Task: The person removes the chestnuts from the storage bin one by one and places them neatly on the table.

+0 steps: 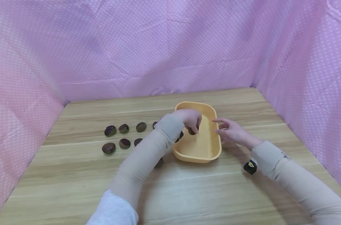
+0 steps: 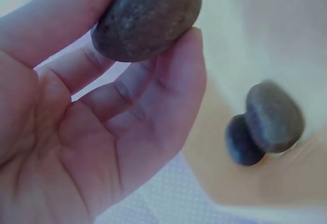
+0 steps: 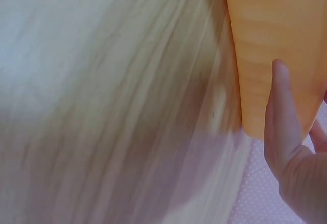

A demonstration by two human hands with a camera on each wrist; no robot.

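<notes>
My left hand [image 1: 189, 118] is over the yellow plastic tub [image 1: 198, 159], its thumb and fingers pinching a smooth dark stone [image 2: 150, 20]. Two more stones [image 2: 275, 117] lie against each other inside the tub in the left wrist view; in the head view the left hand and forearm hide them. At the tub's right side is my right hand [image 1: 233, 132], fingers extended, with fingertips at the rim and nothing gripped. The right wrist view has its fingers [image 3: 283, 112] along the tub's outer wall [image 3: 276, 35].
Left of the tub, several dark stones stand in rough rows on the wooden table [image 1: 74, 184], among them a brown stone [image 1: 109, 148] and a greyish stone [image 1: 141, 127]. The left forearm partly covers some, including a stone [image 1: 159, 162] near the tub. Pink dotted cloth [image 1: 159, 47] surrounds the table.
</notes>
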